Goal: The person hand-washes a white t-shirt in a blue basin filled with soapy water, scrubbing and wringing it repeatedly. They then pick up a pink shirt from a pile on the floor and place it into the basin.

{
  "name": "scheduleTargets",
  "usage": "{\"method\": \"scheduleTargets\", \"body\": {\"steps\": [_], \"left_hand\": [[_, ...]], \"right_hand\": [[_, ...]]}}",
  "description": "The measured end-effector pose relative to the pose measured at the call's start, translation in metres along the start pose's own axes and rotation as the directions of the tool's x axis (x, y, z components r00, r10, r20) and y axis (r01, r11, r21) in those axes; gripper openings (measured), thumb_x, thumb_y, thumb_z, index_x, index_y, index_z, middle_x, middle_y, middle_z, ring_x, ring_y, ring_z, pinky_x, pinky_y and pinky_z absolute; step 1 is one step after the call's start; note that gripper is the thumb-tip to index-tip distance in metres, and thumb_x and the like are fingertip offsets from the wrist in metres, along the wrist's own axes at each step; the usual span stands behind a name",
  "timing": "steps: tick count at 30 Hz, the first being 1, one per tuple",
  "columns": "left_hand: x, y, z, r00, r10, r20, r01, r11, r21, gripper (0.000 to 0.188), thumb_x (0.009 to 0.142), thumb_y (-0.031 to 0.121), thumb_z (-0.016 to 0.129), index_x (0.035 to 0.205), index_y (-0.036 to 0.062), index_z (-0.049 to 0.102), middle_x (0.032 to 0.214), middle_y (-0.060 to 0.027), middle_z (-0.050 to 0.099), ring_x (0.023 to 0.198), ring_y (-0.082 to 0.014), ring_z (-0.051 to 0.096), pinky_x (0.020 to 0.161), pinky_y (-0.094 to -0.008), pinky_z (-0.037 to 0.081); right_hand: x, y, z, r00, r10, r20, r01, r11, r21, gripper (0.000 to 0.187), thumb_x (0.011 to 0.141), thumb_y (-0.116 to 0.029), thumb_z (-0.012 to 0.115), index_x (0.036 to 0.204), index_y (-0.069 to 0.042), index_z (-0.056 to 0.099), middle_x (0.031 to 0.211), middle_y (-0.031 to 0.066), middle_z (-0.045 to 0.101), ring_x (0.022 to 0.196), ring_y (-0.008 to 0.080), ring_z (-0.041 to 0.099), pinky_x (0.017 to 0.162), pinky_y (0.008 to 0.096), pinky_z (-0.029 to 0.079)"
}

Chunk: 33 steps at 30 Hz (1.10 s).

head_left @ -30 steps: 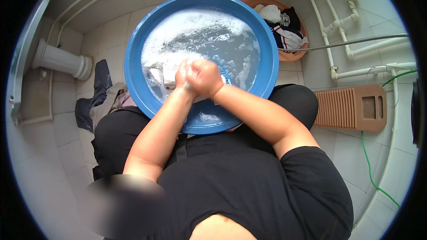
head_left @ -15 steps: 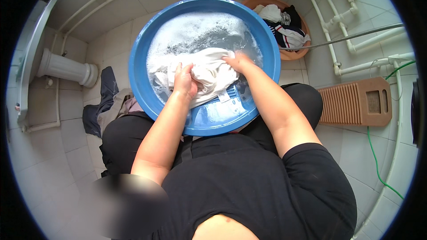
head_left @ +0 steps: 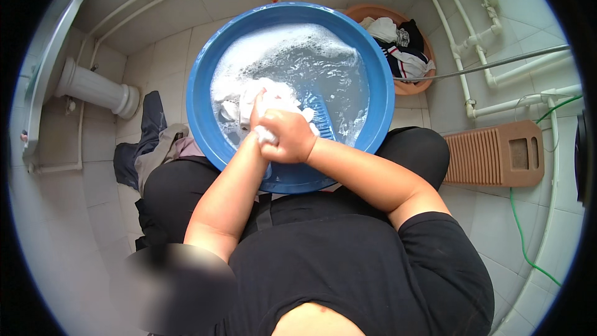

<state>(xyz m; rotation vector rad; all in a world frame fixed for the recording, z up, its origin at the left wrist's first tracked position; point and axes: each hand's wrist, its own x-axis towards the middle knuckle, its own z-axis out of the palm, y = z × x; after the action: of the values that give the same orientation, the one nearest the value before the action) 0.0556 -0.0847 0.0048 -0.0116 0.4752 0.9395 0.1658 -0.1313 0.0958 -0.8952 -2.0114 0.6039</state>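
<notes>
A wet, bunched white garment (head_left: pixel 277 91) lies in the left part of a round blue basin (head_left: pixel 196 81), amid soapy water. My right hand (head_left: pixel 287 138) is a fist closed on a wad of the garment, with white cloth showing at its thumb side. It crosses over my left wrist. Just beyond it my left hand (head_left: pixel 255 112) grips the garment, thumb side up; its other fingers are hidden. Beside the garment a ribbed blue washing surface (head_left: pixel 320 117) slopes inside the basin. White foam (head_left: pixel 249 50) gathers along the far and left sides of the water.
An orange basin (head_left: pixel 429 82) of dark and white clothes stands at the far right. A brown washboard (head_left: pixel 491 155) lies to the right, near a green cord (head_left: pixel 520 224) and white pipes (head_left: pixel 463 74). Dark and beige clothes (head_left: pixel 149 155) lie left on the tiles, near a white pedestal (head_left: pixel 99 91).
My right hand has come from the garment's far right side toward me and left, over my left wrist. The garment is bunched tighter and further left, baring more water and the ribbed surface.
</notes>
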Motion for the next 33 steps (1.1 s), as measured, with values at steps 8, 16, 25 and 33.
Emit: {"method": "scheduleTargets", "body": {"steps": [8,16,25,33], "left_hand": [[-0.006,-0.021,0.033,0.966,0.197,-0.169,-0.17,0.972,0.164,0.032,0.086,0.036,0.046,0.089,0.0052,0.054,0.079,-0.0095,0.058,0.075,-0.0234,0.057,0.066,-0.0374,0.049],[-0.012,-0.035,0.07,0.874,0.434,-0.22,-0.35,0.875,0.333,0.024,0.088,0.026,0.047,0.09,0.0043,0.056,0.086,-0.0071,0.059,0.076,-0.0199,0.058,0.069,-0.0349,0.049],[0.006,0.019,0.04,0.878,0.478,-0.018,-0.412,0.775,0.479,0.037,0.088,0.024,0.051,0.117,0.0025,0.044,0.112,-0.0098,0.053,0.105,-0.0207,0.049,0.09,-0.0352,0.039],[-0.013,-0.012,0.044,0.687,0.663,0.297,-0.106,-0.313,0.944,0.033,0.074,0.027,0.066,0.095,0.0038,0.053,0.095,-0.0148,0.056,0.086,-0.0272,0.056,0.077,-0.0351,0.043]], "right_hand": [[-0.001,0.033,0.01,0.919,0.249,-0.306,-0.277,0.959,-0.052,0.024,0.07,-0.03,0.061,0.061,-0.01,0.054,0.065,0.0125,0.058,0.061,0.0317,0.058,0.058,0.039,0.047],[0.011,0.082,-0.013,0.704,0.587,-0.4,-0.632,0.774,0.024,0.027,0.078,-0.033,0.059,0.075,-0.006,0.058,0.079,0.0183,0.062,0.076,0.0374,0.059,0.067,0.0405,0.048],[-0.034,0.194,-0.05,0.592,0.749,-0.297,-0.806,0.563,-0.186,0.06,0.08,-0.044,0.058,0.121,-0.001,0.045,0.112,0.021,0.056,0.104,0.0348,0.055,0.089,0.0394,0.043],[-0.032,0.19,-0.053,0.391,0.919,-0.052,-0.906,0.374,-0.201,0.055,0.072,-0.029,0.061,0.116,0.004,0.052,0.112,0.0233,0.057,0.106,0.0313,0.056,0.086,0.0359,0.044]]}}
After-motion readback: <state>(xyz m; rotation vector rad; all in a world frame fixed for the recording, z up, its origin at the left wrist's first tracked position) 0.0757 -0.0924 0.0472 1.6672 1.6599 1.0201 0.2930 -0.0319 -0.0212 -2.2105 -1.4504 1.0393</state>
